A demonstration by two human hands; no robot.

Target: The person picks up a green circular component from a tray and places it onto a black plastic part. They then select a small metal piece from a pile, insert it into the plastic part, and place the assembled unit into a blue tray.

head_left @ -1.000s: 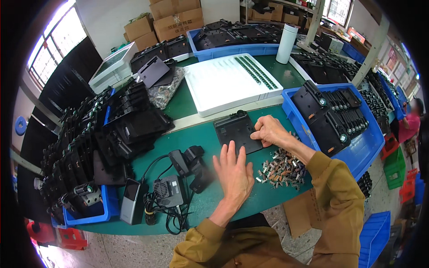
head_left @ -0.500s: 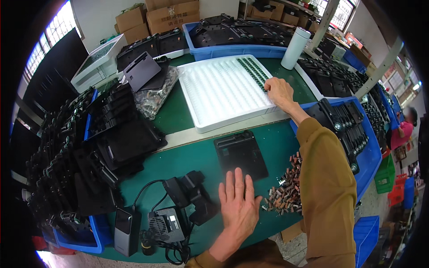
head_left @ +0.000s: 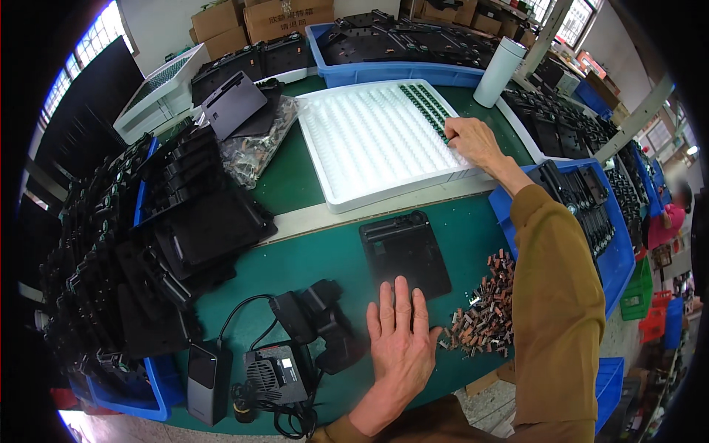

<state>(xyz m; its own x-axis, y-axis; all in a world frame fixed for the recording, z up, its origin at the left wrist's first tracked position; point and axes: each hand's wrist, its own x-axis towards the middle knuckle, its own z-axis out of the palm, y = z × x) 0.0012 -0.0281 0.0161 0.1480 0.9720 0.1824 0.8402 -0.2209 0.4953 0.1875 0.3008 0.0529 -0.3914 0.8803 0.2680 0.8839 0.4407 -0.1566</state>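
Right fingers [head_left: 456, 131] bend over green parts [head_left: 427, 108]; cannot tell if pinching. Light grip advisable. Left fingers [head_left: 402, 304] spread, tips over black panel [head_left: 406, 251].

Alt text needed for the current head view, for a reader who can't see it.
A person's right hand is at the rows of small green parts in a white tray, while the left hand is spread, palm down, at the near edge of a flat black panel. Small loose parts lie heaped beside it on the green table.
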